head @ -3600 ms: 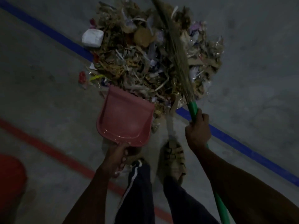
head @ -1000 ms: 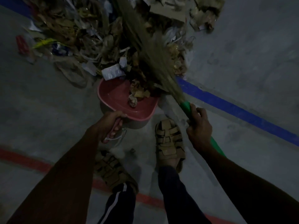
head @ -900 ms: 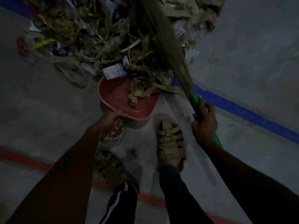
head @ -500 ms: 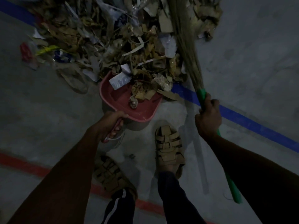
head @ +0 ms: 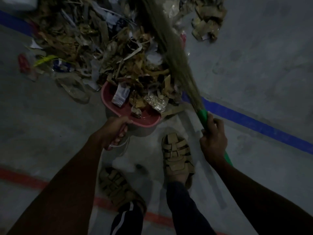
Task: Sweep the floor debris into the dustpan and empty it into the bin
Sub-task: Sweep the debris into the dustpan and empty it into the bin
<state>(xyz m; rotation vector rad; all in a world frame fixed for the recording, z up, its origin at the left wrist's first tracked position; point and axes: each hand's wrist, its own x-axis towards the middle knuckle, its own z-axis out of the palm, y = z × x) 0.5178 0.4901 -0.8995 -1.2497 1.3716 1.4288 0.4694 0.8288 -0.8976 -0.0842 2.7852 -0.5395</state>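
Observation:
A big pile of debris (head: pixel 94 41), made of dry leaves, paper scraps and wrappers, covers the floor at the top. A pink dustpan (head: pixel 144 120) lies at its near edge, mouth into the pile, with scraps and a shiny wrapper inside. My left hand (head: pixel 113 133) grips the dustpan's handle. My right hand (head: pixel 213 141) grips the green handle of a grass broom (head: pixel 171 48). The bristles lie across the right part of the pile, slanting up and left, blurred. No bin is in view.
A blue floor line (head: pixel 254 123) runs down to the right past the broom. A red floor line (head: pixel 22 178) crosses the bottom. My two sandalled feet (head: pixel 176 156) stand just behind the dustpan. More cardboard scraps (head: pixel 208 19) lie at the top right on grey concrete.
The broom head has swung left across the pile and pushed more scraps and a shiny wrapper into the dustpan. My right hand has dropped lower. My left hand keeps the dustpan in place.

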